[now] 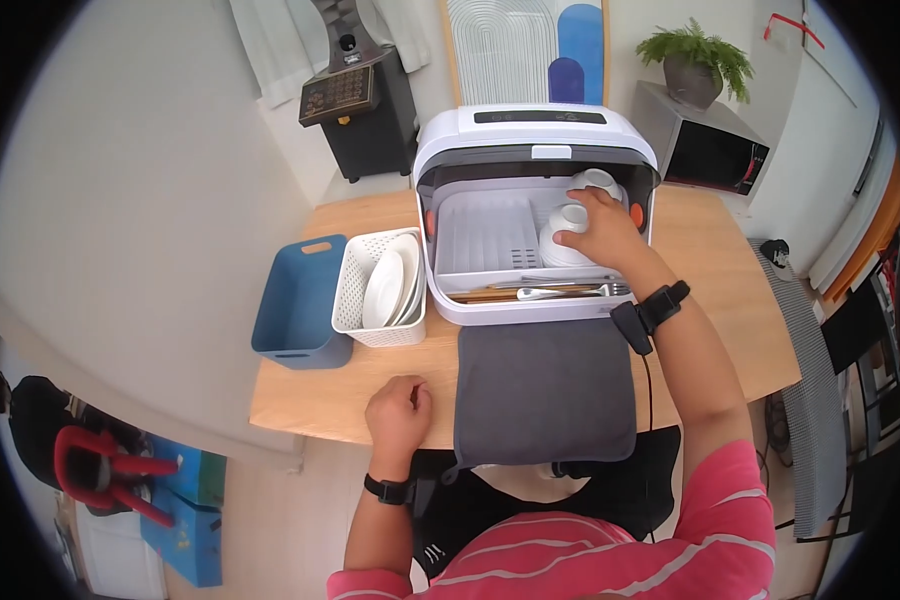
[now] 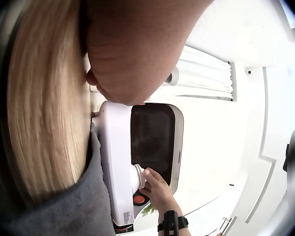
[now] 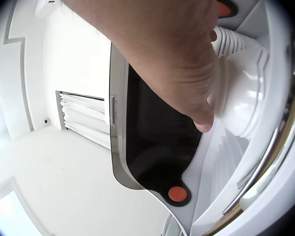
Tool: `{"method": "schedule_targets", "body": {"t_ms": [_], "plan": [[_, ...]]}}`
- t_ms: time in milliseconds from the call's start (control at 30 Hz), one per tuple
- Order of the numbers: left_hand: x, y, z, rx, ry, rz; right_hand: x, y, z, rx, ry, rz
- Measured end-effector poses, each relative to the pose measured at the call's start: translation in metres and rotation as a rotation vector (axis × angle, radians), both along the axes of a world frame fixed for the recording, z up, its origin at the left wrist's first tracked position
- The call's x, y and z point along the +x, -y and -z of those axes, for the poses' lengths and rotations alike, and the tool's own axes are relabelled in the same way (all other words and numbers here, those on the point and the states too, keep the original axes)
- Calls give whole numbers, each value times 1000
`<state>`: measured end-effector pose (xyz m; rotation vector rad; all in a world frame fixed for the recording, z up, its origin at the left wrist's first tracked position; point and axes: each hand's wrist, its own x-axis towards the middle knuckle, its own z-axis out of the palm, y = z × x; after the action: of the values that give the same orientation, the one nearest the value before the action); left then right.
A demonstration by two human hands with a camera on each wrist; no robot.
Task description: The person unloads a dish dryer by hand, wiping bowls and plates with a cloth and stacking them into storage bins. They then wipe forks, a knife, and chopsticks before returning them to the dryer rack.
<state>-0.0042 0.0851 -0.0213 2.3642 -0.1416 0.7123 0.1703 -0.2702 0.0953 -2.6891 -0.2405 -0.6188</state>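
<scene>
Wooden table [image 1: 715, 310], bearing a dish cabinet [image 1: 530, 312], lid raised, presumably for access. Right hand [image 1: 612, 235] grips the nearer of 2 groups of white bowls [image 1: 562, 250] inside, inverted likely for draining; left hand [image 1: 398, 416] idle, loosely curled, empty.

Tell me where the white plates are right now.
In the head view, the white plates stand in the white perforated basket, on the person's left side of the table, between the blue bin and the white dish cabinet.

Free room above the rack [image 1: 485, 235] — white bowls [image 1: 567, 248] at its right, raised lid [image 1: 510, 158] behind, cutlery [image 1: 540, 293] along the front
</scene>
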Motion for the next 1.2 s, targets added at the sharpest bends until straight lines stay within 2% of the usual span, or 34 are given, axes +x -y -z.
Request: {"method": "schedule_targets", "body": {"t_ms": [233,433,600,733,933,1033,1100,1133,1200], "plan": [[0,-1,0,-3,3,4,12,-2,7,75,-82,-34],[0,-2,0,1,-24,7,11,0,-2,-52,-97,-93],[0,-2,-2,7,3,20,11,-1,-20,-27,-303,-31],[1,-3,-1,13,12,22,11,-4,-22,-93,-295,-30],[0,-2,-2,14,-4,15,11,-5,-24,-24,-376,16],[1,-4,1,12,16,8,14,-3,-15,-20,-303,-7],[1,-4,2,16,25,22,9,-5,-11,-36,-116,14],[1,-4,2,16,25,20,6,-5,-8,-36,-116,12],[1,-4,1,21,8,22,-16,-18,-19,-64,158,30]]}}
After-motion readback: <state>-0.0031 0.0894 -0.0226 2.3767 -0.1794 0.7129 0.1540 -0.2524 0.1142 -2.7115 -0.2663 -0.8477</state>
